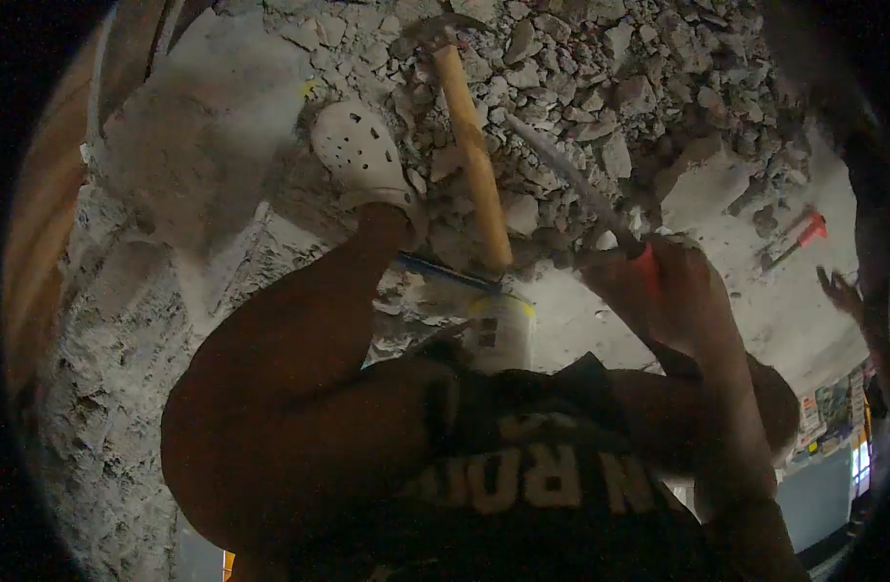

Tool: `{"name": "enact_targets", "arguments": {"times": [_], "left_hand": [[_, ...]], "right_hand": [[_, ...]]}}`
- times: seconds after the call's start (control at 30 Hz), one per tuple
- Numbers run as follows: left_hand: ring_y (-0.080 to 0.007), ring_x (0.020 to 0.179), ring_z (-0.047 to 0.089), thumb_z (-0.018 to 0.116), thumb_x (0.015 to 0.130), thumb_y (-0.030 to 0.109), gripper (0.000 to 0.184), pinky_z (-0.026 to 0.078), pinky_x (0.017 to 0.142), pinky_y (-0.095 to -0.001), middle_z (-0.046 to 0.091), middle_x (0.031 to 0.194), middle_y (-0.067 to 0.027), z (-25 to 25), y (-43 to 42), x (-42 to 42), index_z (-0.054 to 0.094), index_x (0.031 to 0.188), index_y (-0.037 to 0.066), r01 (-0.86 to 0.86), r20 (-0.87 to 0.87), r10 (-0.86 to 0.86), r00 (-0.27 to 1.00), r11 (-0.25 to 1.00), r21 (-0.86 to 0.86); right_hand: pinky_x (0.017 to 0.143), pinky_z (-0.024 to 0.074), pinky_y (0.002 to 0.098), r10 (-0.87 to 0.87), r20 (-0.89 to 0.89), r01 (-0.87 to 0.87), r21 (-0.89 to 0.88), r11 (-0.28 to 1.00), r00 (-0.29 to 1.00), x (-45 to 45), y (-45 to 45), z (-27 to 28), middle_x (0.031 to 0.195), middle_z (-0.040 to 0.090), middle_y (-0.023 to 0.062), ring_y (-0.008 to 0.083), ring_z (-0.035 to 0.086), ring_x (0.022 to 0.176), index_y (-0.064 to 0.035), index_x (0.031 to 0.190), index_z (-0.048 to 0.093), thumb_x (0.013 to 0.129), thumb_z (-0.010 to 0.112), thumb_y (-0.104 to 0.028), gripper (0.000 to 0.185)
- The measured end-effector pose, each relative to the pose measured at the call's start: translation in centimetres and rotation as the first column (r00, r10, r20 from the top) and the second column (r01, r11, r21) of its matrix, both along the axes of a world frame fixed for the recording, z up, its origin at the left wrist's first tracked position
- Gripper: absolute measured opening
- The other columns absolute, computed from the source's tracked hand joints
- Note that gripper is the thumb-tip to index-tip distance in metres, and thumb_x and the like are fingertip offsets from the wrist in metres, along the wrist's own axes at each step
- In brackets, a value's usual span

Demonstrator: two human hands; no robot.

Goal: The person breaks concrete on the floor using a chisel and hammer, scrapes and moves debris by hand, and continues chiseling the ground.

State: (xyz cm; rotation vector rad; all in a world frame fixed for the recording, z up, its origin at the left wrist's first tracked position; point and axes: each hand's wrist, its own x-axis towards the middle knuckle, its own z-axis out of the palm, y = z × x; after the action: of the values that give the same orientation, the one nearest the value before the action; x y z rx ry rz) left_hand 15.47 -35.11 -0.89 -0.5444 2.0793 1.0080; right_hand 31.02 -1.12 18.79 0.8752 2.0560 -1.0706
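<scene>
My right hand (673, 291) is closed around the red handle (647, 267) of a tool with a long grey metal shaft (566, 173). The shaft points up and left over the rubble, and I cannot make out the exact kind of tool. Left of it lies a pick (476, 160) with a wooden handle, its dark metal head (447, 29) resting among broken pieces at the top. A blue bar (450, 273) lies near the lower end of that handle. I do not see my left hand.
Broken concrete (600, 82) covers the ground ahead. My foot wears a white clog (357, 145) beside the pick. A white container (503, 335) stands close to my body. Rightward are a red-handled tool (809, 229) and another person's hand (841, 293).
</scene>
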Motion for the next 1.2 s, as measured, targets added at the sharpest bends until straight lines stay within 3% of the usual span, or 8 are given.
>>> {"name": "enact_targets", "arguments": {"times": [0.2, 0.27, 0.4, 0.5, 0.57, 0.83, 1.0, 1.2], "left_hand": [[-0.0202, 0.096, 0.060, 0.054, 0.094, 0.020, 0.036, 0.050, 0.082, -0.0338, 0.060, 0.107, -0.0102, -0.2, 0.0, -0.5, 0.054, 0.124, 0.000, -0.008, 0.011, 0.008, 1.000, 1.000, 0.006], [-0.0202, 0.096, 0.060, 0.054, 0.094, 0.019, 0.036, 0.050, 0.082, -0.0339, 0.060, 0.107, -0.0102, 0.3, -0.3, -0.8, 0.054, 0.124, 0.000, -0.004, 0.021, 0.004, 1.000, 1.000, 0.000], [-0.0204, 0.096, 0.060, 0.054, 0.094, 0.018, 0.036, 0.050, 0.082, -0.0340, 0.060, 0.108, -0.0102, 1.1, -0.9, -1.5, 0.054, 0.124, 0.000, 0.008, 0.047, -0.007, 0.999, 1.000, -0.012], [-0.0205, 0.096, 0.060, 0.055, 0.093, 0.018, 0.036, 0.050, 0.082, -0.0341, 0.060, 0.109, -0.0103, 1.3, -1.4, -1.9, 0.053, 0.125, 0.000, 0.016, 0.059, -0.015, 0.998, 1.000, -0.012], [-0.0205, 0.096, 0.060, 0.055, 0.093, 0.017, 0.036, 0.050, 0.082, -0.0342, 0.060, 0.109, -0.0103, 1.6, -1.7, -2.4, 0.053, 0.125, 0.000, 0.018, 0.063, -0.018, 0.998, 1.000, -0.008], [-0.0208, 0.096, 0.060, 0.055, 0.093, 0.016, 0.037, 0.050, 0.083, -0.0345, 0.059, 0.110, -0.0104, 4.4, -5.4, -4.5, 0.053, 0.126, 0.000, -0.050, -0.006, 0.050, 0.999, 0.996, 0.075], [-0.0210, 0.097, 0.059, 0.056, 0.092, 0.015, 0.037, 0.050, 0.083, -0.0347, 0.059, 0.111, -0.0104, 10.1, -10.4, -8.6, 0.052, 0.126, 0.000, -0.104, -0.176, 0.138, 0.975, 0.976, 0.189], [-0.0212, 0.097, 0.059, 0.056, 0.092, 0.013, 0.038, 0.050, 0.083, -0.0349, 0.059, 0.113, -0.0105, 18.9, -13.7, -11.5, 0.052, 0.127, 0.000, 0.042, -0.378, 0.082, 0.922, 0.951, 0.306]], "right_hand": [[0.059, 0.0485, 0.0426, -0.051, 0.067, 0.051, 0.006, 0.999, 0.996, -1.8, 1.6, 1.8, 0.067, 0.064, 0.0153, 0.0335, 0.064, 0.063, -0.0023, 0.078, 0.061, 0.085, 0.068, -0.039, 0.038], [0.058, 0.0480, 0.0405, -0.268, 0.218, 0.283, -0.039, 0.958, 0.938, -1.8, 1.6, 2.8, 0.066, 0.064, 0.0152, 0.0323, 0.063, 0.061, -0.0019, 0.079, 0.061, 0.086, 0.068, -0.038, 0.038], [0.058, 0.0475, 0.0390, -0.368, 0.101, 0.369, 0.004, 0.929, 0.924, -0.6, 0.8, 4.2, 0.065, 0.063, 0.0154, 0.0308, 0.063, 0.060, -0.0021, 0.080, 0.061, 0.087, 0.067, -0.038, 0.037], [0.058, 0.0478, 0.0398, -0.483, 0.395, 0.545, -0.054, 0.837, 0.781, -0.5, 0.2, 5.0, 0.064, 0.062, 0.0160, 0.0321, 0.063, 0.061, -0.0025, 0.081, 0.060, 0.085, 0.069, -0.039, 0.038], [0.059, 0.0479, 0.0407, -0.433, 0.199, 0.443, -0.005, 0.897, 0.879, 1.1, -1.2, 4.5, 0.064, 0.062, 0.0161, 0.0334, 0.063, 0.063, -0.0020, 0.081, 0.059, 0.084, 0.071, -0.039, 0.039], [0.061, 0.0480, 0.0438, -0.432, 0.034, 0.428, 0.088, 0.900, 0.901, 3.6, -5.2, 4.8, 0.070, 0.062, 0.0184, 0.0372, 0.063, 0.068, -0.0026, 0.091, 0.061, 0.082, 0.069, -0.033, 0.033], [0.065, 0.0500, 0.0496, -0.251, -0.061, 0.250, -0.025, 0.968, 0.966, 3.1, -6.0, 6.8, 0.081, 0.065, 0.0220, 0.0443, 0.063, 0.077, -0.0008, 0.097, 0.057, 0.086, 0.065, -0.032, 0.033], [0.066, 0.0492, 0.0524, -0.102, -0.209, 0.136, 0.157, 0.978, 0.973, 4.8, -8.6, 8.5, 0.081, 0.065, 0.0222, 0.0458, 0.062, 0.073, 0.0019, 0.102, 0.057, 0.084, 0.062, -0.022, 0.031]]}}
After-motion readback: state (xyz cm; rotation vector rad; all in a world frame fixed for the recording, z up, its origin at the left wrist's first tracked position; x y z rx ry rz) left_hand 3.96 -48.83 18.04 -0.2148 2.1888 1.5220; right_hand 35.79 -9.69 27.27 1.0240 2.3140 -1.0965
